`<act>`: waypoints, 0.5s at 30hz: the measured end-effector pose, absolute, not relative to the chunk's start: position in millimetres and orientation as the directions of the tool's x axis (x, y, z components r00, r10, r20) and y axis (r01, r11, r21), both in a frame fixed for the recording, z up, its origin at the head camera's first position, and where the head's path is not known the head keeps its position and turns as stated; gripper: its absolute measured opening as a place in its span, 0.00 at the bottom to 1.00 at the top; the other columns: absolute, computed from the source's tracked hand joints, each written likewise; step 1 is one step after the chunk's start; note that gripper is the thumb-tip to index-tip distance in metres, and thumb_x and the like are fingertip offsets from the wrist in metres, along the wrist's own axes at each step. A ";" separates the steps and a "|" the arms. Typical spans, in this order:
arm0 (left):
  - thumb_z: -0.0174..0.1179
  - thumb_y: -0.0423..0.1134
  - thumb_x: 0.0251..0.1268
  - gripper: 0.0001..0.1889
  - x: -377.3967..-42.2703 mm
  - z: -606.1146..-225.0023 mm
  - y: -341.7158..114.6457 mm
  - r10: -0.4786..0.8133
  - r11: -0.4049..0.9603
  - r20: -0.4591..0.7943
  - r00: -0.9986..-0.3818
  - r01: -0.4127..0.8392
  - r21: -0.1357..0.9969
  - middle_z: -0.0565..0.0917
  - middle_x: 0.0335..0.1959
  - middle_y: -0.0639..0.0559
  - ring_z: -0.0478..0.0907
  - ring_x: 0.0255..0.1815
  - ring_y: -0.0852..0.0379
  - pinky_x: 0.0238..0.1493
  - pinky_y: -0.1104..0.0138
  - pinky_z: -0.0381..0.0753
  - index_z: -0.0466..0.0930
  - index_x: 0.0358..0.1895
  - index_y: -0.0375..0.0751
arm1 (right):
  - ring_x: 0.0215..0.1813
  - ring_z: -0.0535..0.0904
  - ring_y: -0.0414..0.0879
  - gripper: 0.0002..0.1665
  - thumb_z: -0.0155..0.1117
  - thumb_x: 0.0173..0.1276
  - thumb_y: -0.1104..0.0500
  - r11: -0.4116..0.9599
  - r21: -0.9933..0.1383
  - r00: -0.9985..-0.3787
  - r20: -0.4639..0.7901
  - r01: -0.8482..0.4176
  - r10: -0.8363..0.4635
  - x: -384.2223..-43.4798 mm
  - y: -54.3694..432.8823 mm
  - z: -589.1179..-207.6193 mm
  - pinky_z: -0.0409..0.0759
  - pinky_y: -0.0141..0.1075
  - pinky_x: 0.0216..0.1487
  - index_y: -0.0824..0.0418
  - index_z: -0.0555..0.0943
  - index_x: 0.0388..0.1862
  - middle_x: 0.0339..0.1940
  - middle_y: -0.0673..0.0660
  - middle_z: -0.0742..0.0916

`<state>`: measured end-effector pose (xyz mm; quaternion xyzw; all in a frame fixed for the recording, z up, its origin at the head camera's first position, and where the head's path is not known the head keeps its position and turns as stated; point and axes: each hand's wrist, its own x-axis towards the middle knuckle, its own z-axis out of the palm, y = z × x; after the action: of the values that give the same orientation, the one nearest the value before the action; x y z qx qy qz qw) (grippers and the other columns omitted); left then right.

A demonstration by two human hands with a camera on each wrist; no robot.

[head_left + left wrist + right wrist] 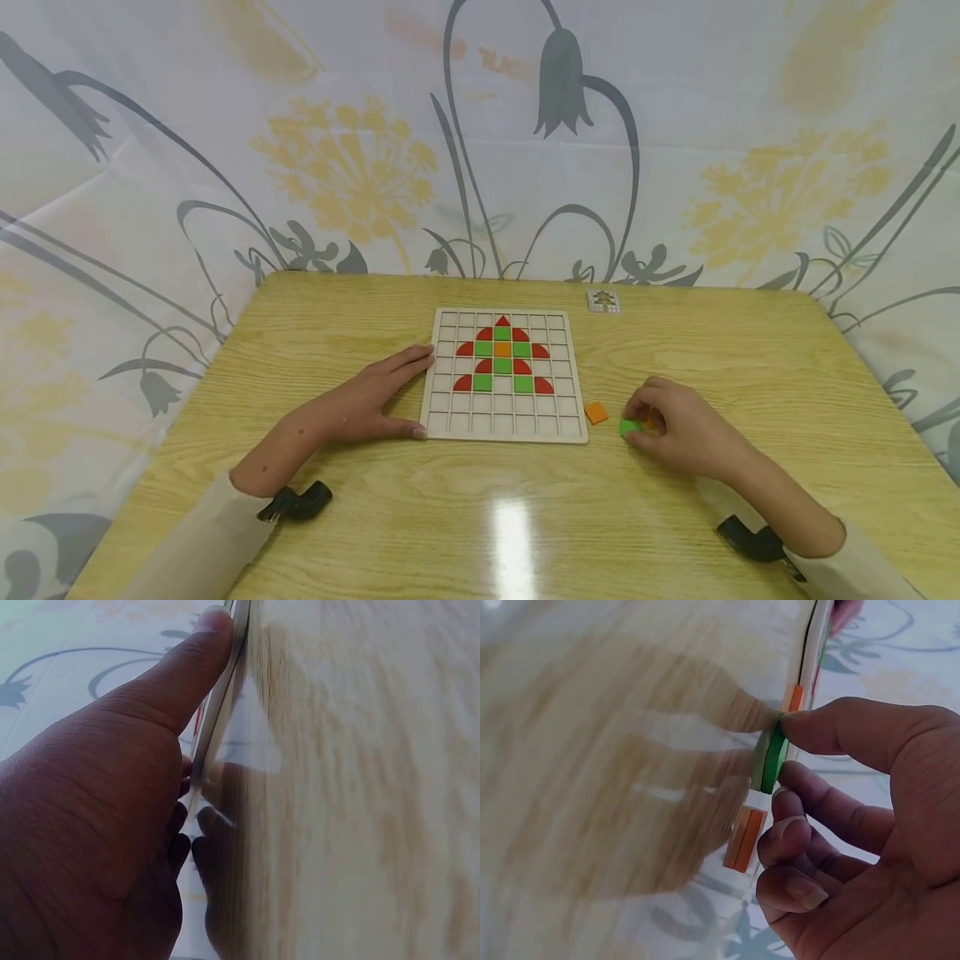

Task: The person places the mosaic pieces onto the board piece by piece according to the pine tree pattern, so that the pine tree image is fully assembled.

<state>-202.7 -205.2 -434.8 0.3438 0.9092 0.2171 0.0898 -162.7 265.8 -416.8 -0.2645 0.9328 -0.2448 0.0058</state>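
Observation:
A pale wooden grid board [504,417] lies on the table, with red, green and orange tiles set in a tree-like pattern. My left hand [367,408] touches its left edge, fingers extended toward the far part and thumb at the near corner. To the right of the board, my right hand [686,429] pinches a green tile [775,757] between thumb and fingers, low at the tabletop. One orange tile [596,412] lies beside the board's lower right edge. Another orange tile [744,840] sits near the right fingers, partly hidden by them in the head view.
A small picture card [603,301] with a similar pattern lies near the table's far edge. Behind the wooden table [360,542] hangs a flower-printed cloth [495,167]. Black straps [296,502] stick out at both wrists.

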 end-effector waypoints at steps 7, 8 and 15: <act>0.72 0.65 0.64 0.58 -203.9 -434.8 -204.3 0.665 0.669 -0.018 -0.747 0.585 0.458 0.48 0.89 0.51 0.48 0.88 0.46 0.82 0.46 0.60 0.50 0.88 0.44 | 0.34 0.72 0.38 0.15 0.81 0.58 0.66 0.716 -0.461 -0.841 0.148 -0.524 -0.520 -161.8 264.0 -416.1 0.74 0.32 0.35 0.51 0.84 0.38 0.37 0.44 0.80; 0.72 0.65 0.64 0.58 -204.1 -434.8 -204.3 0.667 0.667 -0.017 -0.745 0.587 0.459 0.48 0.89 0.50 0.48 0.88 0.45 0.82 0.46 0.60 0.51 0.88 0.44 | 0.33 0.72 0.38 0.17 0.82 0.57 0.66 0.707 -0.462 -0.834 0.158 -0.535 -0.528 -162.0 263.4 -416.1 0.73 0.32 0.34 0.50 0.84 0.37 0.37 0.43 0.80; 0.73 0.64 0.64 0.58 -204.0 -434.9 -205.2 0.669 0.662 -0.018 -0.743 0.585 0.469 0.49 0.89 0.49 0.48 0.88 0.44 0.81 0.45 0.60 0.51 0.88 0.43 | 0.31 0.70 0.36 0.18 0.82 0.57 0.67 0.677 -0.490 -0.820 0.155 -0.548 -0.551 -162.3 259.3 -415.5 0.72 0.31 0.33 0.49 0.83 0.37 0.32 0.42 0.80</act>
<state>-204.0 -205.2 -434.9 0.3456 0.9067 0.2225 0.0947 -162.3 259.3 -415.5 -0.3001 0.9158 -0.2669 0.0026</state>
